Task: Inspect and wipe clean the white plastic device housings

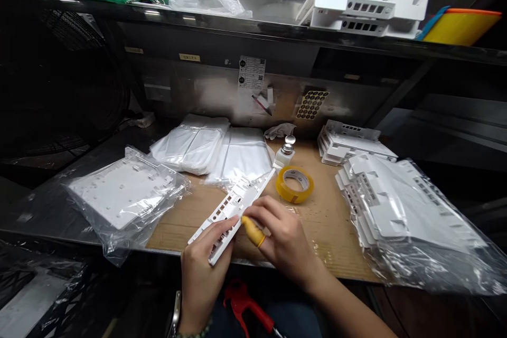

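Tilted over the front of the bench is a white plastic housing panel (237,202) with a row of square openings along one side. My left hand (206,261) is wrapped round its near end. My right hand (279,232) touches the panel's right edge; its fingers are bent, and a yellow finger cot (252,231) covers the thumb. Whether the right fingers grip the panel or only rub along its edge is hard to see. Just beyond the panel lie a roll of yellow tape (282,190) and a small pump bottle (285,152) with a metal top.
Bagged white panels lie at left (127,187) and in a stack at right (396,206). Stacks of clear plastic bags (194,142) sit behind. More white housings (348,142) stand at back right. Above runs a shelf (253,26); a red-handled tool (247,306) is below the bench edge.
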The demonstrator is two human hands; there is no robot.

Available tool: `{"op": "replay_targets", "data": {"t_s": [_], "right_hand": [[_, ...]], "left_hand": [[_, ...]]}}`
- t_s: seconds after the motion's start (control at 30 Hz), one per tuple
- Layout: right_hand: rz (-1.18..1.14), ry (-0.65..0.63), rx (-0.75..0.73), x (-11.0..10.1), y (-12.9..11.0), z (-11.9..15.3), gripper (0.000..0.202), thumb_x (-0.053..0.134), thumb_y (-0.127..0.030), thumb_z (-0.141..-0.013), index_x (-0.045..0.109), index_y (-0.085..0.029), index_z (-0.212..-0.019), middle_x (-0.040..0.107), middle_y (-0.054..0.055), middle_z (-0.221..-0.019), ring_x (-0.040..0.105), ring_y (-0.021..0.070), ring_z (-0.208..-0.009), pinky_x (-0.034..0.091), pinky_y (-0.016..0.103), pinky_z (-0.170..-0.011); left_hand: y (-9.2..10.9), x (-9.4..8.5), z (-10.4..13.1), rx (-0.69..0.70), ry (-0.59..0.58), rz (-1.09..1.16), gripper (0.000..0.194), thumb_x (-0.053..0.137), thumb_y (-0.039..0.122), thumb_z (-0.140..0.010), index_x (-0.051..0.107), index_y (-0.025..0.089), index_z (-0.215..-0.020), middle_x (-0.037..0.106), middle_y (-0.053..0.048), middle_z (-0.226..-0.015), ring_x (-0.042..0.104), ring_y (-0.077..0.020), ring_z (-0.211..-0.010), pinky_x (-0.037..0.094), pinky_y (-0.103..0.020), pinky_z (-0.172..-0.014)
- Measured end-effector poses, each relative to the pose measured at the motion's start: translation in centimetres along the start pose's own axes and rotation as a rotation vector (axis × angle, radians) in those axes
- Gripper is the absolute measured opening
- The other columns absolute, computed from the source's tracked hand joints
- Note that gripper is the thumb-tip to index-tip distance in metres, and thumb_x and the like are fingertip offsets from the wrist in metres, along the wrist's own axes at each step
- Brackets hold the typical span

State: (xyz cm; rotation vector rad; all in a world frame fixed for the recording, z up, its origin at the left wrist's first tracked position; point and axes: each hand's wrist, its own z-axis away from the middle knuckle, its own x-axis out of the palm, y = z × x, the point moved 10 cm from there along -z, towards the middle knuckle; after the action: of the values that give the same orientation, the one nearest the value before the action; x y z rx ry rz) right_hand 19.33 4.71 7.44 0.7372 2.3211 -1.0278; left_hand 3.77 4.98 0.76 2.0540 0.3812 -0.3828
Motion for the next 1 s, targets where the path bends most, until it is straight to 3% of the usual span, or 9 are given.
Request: {"op": "replay_targets", "data": {"t_s": [0.07,0.23,0.4,0.47,0.53,0.63,0.7,0.87,1.0], "right_hand": [[-0.025,-0.012,-0.024,0.1,0.1,-0.1,0.012,0.059,-0.021,-0.099,0.069,-0.019,-0.105,0.07,0.007,-0.097,0.067,0.0179,-0.085,0.055,0.029,-0.075],[0.093,0.147,0.065,-2.1,3.4,-1.1,0.012,0.06,-0.017,-0.096,0.071,-0.018,-0.096,0.069,0.007,-0.092,0.067,0.0183,-0.082,0.053,0.03,-0.073],[0.015,0.021,-0.001,-0.3,0.5,-0.7,0.012,0.06,-0.02,-0.097,0.071,-0.019,-0.101,0.07,0.006,-0.093,0.067,0.0171,-0.081,0.054,0.027,-0.072],[-0.028,-0.007,0.015,0.0,0.9,-0.8,0.013,0.06,-0.023,-0.097,0.073,-0.02,-0.101,0.072,0.005,-0.094,0.067,0.0163,-0.082,0.054,0.026,-0.073],[-0.006,0.059,0.102,-1.3,3.7,-1.4,0.013,0.063,-0.024,-0.094,0.075,-0.021,-0.094,0.072,0.006,-0.092,0.068,0.0173,-0.082,0.055,0.028,-0.074],[0.061,0.223,0.256,-5.5,8.8,-2.1,0.013,0.064,-0.021,-0.09,0.076,-0.019,-0.087,0.073,0.008,-0.092,0.068,0.0213,-0.083,0.055,0.034,-0.078],[0.049,0.316,0.317,-8.4,10.4,-1.7,0.013,0.064,-0.021,-0.09,0.076,-0.019,-0.093,0.074,0.009,-0.097,0.069,0.0232,-0.091,0.056,0.037,-0.083],[-0.222,0.441,0.433,-11.7,9.5,2.0,0.036,0.071,-0.034,-0.09,0.071,-0.024,-0.125,0.072,0.009,-0.122,0.072,0.0231,-0.109,0.059,0.04,-0.097],[-0.379,0.423,0.522,-12.0,7.4,4.6,0.028,0.08,-0.037,-0.084,0.078,-0.03,-0.111,0.074,0.005,-0.118,0.073,0.0225,-0.108,0.06,0.035,-0.097]], "left_hand": [[-0.1,0.0,-0.1,-0.006,-0.001,0.007,0.028,0.062,0.015,-0.093,0.074,0.031,-0.113,0.079,0.002,-0.11,0.074,-0.0165,-0.101,0.054,-0.024,-0.091],[-0.9,0.5,-0.3,-0.054,-0.044,0.023,0.029,0.066,0.02,-0.094,0.073,0.036,-0.117,0.077,0.004,-0.116,0.072,-0.0172,-0.106,0.052,-0.026,-0.096],[-0.5,0.1,-0.4,-0.021,-0.024,-0.011,0.028,0.065,0.02,-0.093,0.074,0.034,-0.115,0.079,0.005,-0.113,0.074,-0.0156,-0.101,0.054,-0.022,-0.091],[-0.5,0.0,-0.4,-0.007,-0.02,-0.012,0.029,0.066,0.02,-0.092,0.074,0.034,-0.117,0.079,0.004,-0.113,0.074,-0.0156,-0.101,0.054,-0.022,-0.091],[-0.8,-0.1,-0.6,-0.015,-0.018,-0.003,0.026,0.068,0.024,-0.092,0.075,0.034,-0.115,0.079,0.004,-0.114,0.074,-0.0171,-0.103,0.054,-0.023,-0.093],[-2.0,-0.8,-1.5,-0.088,-0.034,0.053,0.021,0.071,0.031,-0.091,0.078,0.032,-0.11,0.08,0.001,-0.114,0.074,-0.0221,-0.104,0.055,-0.03,-0.096],[-2.9,-1.7,-2.3,-0.169,-0.053,0.144,0.02,0.076,0.036,-0.086,0.081,0.028,-0.104,0.081,-0.002,-0.107,0.077,-0.0257,-0.096,0.06,-0.032,-0.089],[-2.4,-4.4,-3.9,-0.267,-0.07,0.321,0.024,0.086,0.039,-0.075,0.083,0.021,-0.091,0.083,-0.008,-0.093,0.078,-0.0293,-0.084,0.063,-0.033,-0.075],[-0.8,-5.1,-4.0,-0.279,-0.09,0.37,0.021,0.088,0.037,-0.074,0.083,0.02,-0.085,0.082,-0.008,-0.085,0.077,-0.0276,-0.078,0.061,-0.031,-0.069]]}}
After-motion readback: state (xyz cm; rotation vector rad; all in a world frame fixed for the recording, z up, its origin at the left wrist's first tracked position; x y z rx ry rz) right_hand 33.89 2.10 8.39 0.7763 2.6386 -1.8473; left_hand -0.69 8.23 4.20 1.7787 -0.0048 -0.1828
